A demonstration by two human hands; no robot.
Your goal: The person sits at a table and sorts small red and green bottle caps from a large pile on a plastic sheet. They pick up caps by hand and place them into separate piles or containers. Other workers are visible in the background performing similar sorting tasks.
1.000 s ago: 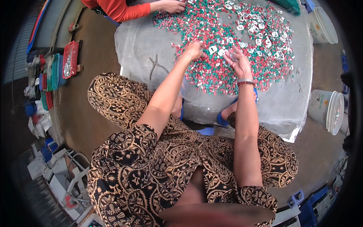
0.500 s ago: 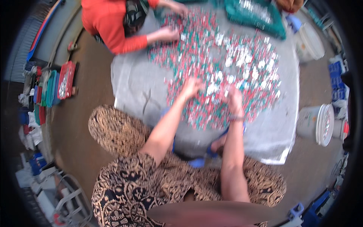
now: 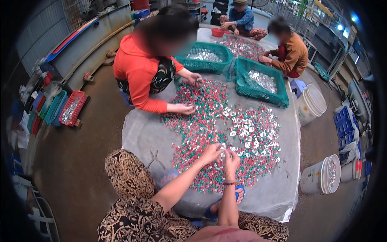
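Note:
My left hand (image 3: 212,154) and my right hand (image 3: 231,163) meet over the near part of a wide spread of small red and green pieces (image 3: 192,166). Both are closed, fingertips pinched around a small shiny metal part (image 3: 223,147) between them. Whether each hand has a separate part cannot be told. More silvery metal parts (image 3: 246,131) lie loose on top of the spread, just beyond my right hand. Everything rests on a grey sheet (image 3: 149,121).
A person in orange (image 3: 139,76) works at the left of the spread. Green baskets (image 3: 242,88) of metal parts stand beyond it; two more people sit farther back. White buckets (image 3: 312,179) are on the right, a red basket (image 3: 66,115) on the left.
The view has tilted up, bringing the far baskets and people into sight. My hands, apart before, have come together, and a metal part is now between my fingers.

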